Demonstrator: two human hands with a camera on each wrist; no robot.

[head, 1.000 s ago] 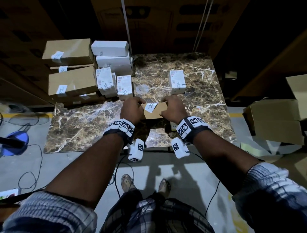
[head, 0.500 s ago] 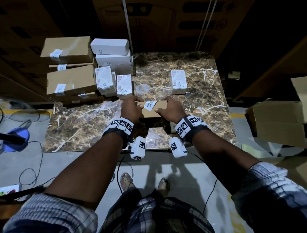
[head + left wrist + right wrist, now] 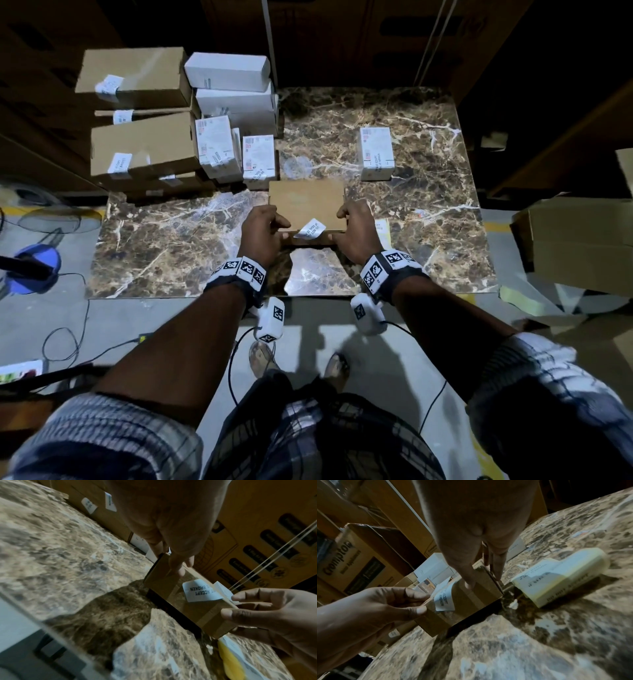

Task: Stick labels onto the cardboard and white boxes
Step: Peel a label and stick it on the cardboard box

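A flat cardboard box (image 3: pixel 306 205) lies wide face up near the middle of the marble table (image 3: pixel 164 240). My left hand (image 3: pixel 270 228) grips its near left corner, thumb on top. At the near right corner my right hand (image 3: pixel 349 222) grips it the same way. A white label (image 3: pixel 310 229) is folded over the box's near edge, one end loose. The left wrist view shows the label (image 3: pixel 199 592) on the box's near face (image 3: pixel 164 588). The right wrist view shows the box (image 3: pixel 471 601), the label (image 3: pixel 444 599) and my left hand (image 3: pixel 385 605). Whether the box touches the table I cannot tell.
A yellow-backed label strip (image 3: pixel 559 577) lies just right of the box. Labelled cardboard boxes (image 3: pixel 144 150) and white boxes (image 3: pixel 236 99) are stacked at the table's far left. One white box (image 3: pixel 376 152) stands alone at the far right. Large cartons (image 3: pixel 579 240) sit off the table's right side.
The box, held narrow side up between both hands a second ago, has been tipped away from me and now shows its wide face. Both hands kept their hold.
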